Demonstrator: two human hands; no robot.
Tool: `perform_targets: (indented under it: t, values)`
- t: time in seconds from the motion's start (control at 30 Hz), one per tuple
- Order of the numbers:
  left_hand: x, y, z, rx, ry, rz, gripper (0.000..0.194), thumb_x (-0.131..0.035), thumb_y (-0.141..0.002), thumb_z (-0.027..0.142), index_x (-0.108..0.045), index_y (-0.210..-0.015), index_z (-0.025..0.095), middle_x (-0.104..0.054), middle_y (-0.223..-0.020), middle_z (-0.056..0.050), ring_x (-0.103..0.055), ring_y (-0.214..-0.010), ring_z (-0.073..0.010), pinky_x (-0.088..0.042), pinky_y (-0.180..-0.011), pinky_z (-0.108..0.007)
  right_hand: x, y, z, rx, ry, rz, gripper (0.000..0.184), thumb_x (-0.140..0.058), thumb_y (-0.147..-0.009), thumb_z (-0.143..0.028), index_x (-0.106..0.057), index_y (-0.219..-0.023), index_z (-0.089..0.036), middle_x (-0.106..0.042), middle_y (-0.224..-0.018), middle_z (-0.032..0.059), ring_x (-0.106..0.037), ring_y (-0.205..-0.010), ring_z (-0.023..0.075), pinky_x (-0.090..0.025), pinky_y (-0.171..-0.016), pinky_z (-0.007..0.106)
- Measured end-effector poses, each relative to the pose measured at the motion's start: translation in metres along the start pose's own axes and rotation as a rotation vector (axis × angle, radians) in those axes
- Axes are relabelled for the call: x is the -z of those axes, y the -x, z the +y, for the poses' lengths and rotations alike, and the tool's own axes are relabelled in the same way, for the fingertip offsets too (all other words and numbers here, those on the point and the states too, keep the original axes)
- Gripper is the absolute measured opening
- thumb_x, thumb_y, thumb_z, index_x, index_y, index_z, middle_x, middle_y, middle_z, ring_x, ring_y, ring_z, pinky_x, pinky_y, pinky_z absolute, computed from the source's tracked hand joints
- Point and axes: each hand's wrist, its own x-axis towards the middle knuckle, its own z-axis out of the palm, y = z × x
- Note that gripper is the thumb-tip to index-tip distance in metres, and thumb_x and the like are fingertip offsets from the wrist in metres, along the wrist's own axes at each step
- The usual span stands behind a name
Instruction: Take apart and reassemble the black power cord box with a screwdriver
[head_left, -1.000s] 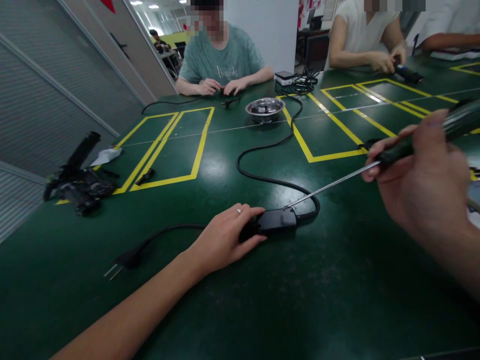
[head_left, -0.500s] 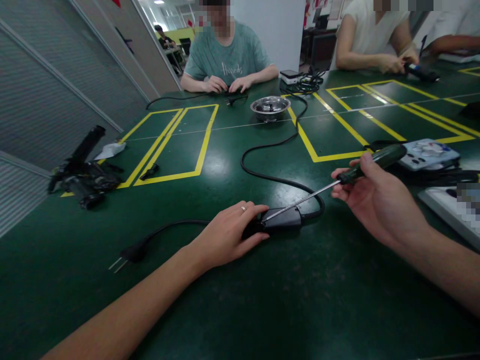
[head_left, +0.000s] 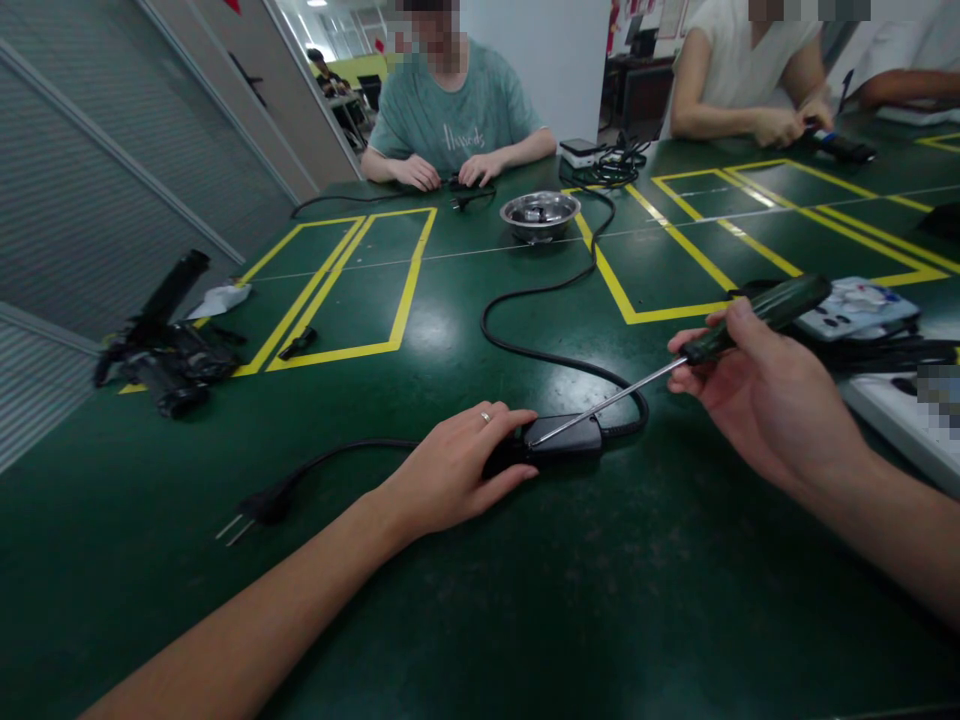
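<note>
My left hand [head_left: 457, 465] is closed around the left end of a black box-shaped cord unit [head_left: 570, 437] that lies on the green table. Its fingers hide that end. In my right hand [head_left: 765, 410] is a screwdriver [head_left: 757, 318] with a dark green handle, held at a slant. The screwdriver's metal shaft [head_left: 611, 399] runs down to the left, its tip at the unit's left part, near my left fingertips. A black cord leaves the unit on each side. The left one ends in a two-pin plug [head_left: 268, 503].
A steel bowl [head_left: 517, 222] with small parts stands farther back. Black devices [head_left: 180, 360] lie at the left, a small black piece [head_left: 298, 343] beside them. A phone [head_left: 862, 305] and a white object [head_left: 900, 415] are at the right. Co-workers [head_left: 465, 110] sit across the table.
My right hand and the screwdriver handle have shifted slightly right, and the tip has moved a little right along the unit. My left hand stays in place.
</note>
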Motion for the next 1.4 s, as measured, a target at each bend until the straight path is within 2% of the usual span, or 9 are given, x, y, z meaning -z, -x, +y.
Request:
perform_targets:
  t: [0.2, 0.33, 0.43, 0.6, 0.73, 0.87, 1.07, 1.23, 1.4]
  values:
    - [-0.001, 0.001, 0.000, -0.018, 0.014, 0.059, 0.047, -0.053, -0.093, 0.040, -0.042, -0.134, 0.022, -0.052, -0.128, -0.012, -0.056, -0.109, -0.0243, -0.051, -0.091, -0.043, -0.001, 0.001, 0.000, 0.017, 0.016, -0.026, 0.019, -0.064, -0.085, -0.040, -0.062, -0.085, -0.021, -0.067, -0.082, 0.0023, -0.061, -0.067, 0.0130, -0.053, -0.057, 0.026]
    - [-0.002, 0.001, 0.000, -0.094, -0.011, 0.122, 0.037, -0.055, -0.093, 0.034, -0.048, -0.127, 0.021, -0.051, -0.130, -0.012, -0.055, -0.115, -0.0241, -0.049, -0.095, -0.043, -0.003, 0.003, 0.000, 0.044, 0.060, -0.048, 0.017, -0.064, -0.085, -0.039, -0.062, -0.084, -0.022, -0.067, -0.084, 0.0021, -0.061, -0.065, 0.0133, -0.053, -0.057, 0.028]
    - [-0.003, 0.002, 0.000, -0.147, -0.029, 0.153, 0.030, -0.056, -0.093, 0.029, -0.051, -0.121, 0.021, -0.054, -0.129, -0.009, -0.055, -0.115, -0.0217, -0.049, -0.096, -0.040, -0.004, 0.004, -0.002, 0.067, 0.056, -0.019, 0.016, -0.063, -0.085, -0.037, -0.062, -0.083, -0.021, -0.066, -0.081, 0.0022, -0.060, -0.065, 0.0136, -0.051, -0.054, 0.027]
    - [-0.003, 0.000, 0.000, -0.102, 0.008, 0.125, 0.032, -0.057, -0.093, 0.032, -0.049, -0.121, 0.019, -0.055, -0.129, -0.010, -0.054, -0.116, -0.0213, -0.048, -0.096, -0.040, -0.004, 0.006, -0.006, 0.094, 0.017, 0.049, 0.016, -0.060, -0.086, -0.037, -0.060, -0.080, -0.022, -0.062, -0.075, 0.0026, -0.056, -0.063, 0.0142, -0.047, -0.049, 0.026]
    - [-0.002, -0.001, 0.000, -0.044, 0.065, 0.078, 0.039, -0.057, -0.093, 0.036, -0.046, -0.126, 0.020, -0.057, -0.124, -0.009, -0.055, -0.111, -0.0213, -0.048, -0.096, -0.042, -0.006, 0.011, -0.006, 0.089, -0.008, -0.007, 0.011, -0.058, -0.086, -0.032, -0.061, -0.082, -0.022, -0.063, -0.080, 0.0039, -0.058, -0.072, 0.0162, -0.050, -0.055, 0.028]
    - [-0.002, -0.002, -0.001, -0.022, 0.099, 0.070, 0.039, -0.057, -0.092, 0.038, -0.046, -0.126, 0.021, -0.058, -0.122, -0.009, -0.055, -0.108, -0.0224, -0.048, -0.094, -0.043, -0.011, 0.018, -0.005, 0.204, 0.001, -0.065, 0.004, -0.058, -0.085, -0.023, -0.063, -0.085, -0.023, -0.063, -0.082, 0.0029, -0.060, -0.078, 0.0175, -0.051, -0.056, 0.029]
    - [-0.002, -0.003, 0.000, -0.009, 0.140, 0.077, 0.037, -0.058, -0.092, 0.038, -0.048, -0.124, 0.022, -0.059, -0.120, -0.009, -0.056, -0.108, -0.0229, -0.049, -0.092, -0.043, -0.012, 0.026, -0.006, 0.314, 0.077, -0.096, 0.014, -0.058, -0.086, -0.016, -0.063, -0.092, -0.027, -0.066, -0.085, 0.0021, -0.062, -0.084, 0.0198, -0.052, -0.060, 0.033]
    - [-0.002, -0.003, -0.001, -0.014, 0.170, 0.089, 0.037, -0.059, -0.091, 0.036, -0.049, -0.124, 0.023, -0.059, -0.122, -0.008, -0.056, -0.110, -0.0228, -0.049, -0.094, -0.044, -0.011, 0.027, -0.005, 0.397, 0.198, -0.102, 0.009, -0.062, -0.085, -0.022, -0.063, -0.094, -0.025, -0.069, -0.087, 0.0037, -0.064, -0.073, 0.0203, -0.052, -0.057, 0.035]
    - [-0.003, -0.002, 0.000, -0.008, 0.177, 0.079, 0.036, -0.060, -0.091, 0.036, -0.049, -0.123, 0.023, -0.058, -0.122, -0.008, -0.056, -0.111, -0.0213, -0.048, -0.095, -0.043, -0.013, 0.032, -0.006, 0.368, 0.260, -0.084, 0.009, -0.064, -0.085, -0.025, -0.063, -0.094, -0.026, -0.070, -0.090, 0.0040, -0.062, -0.064, 0.0183, -0.050, -0.057, 0.036]
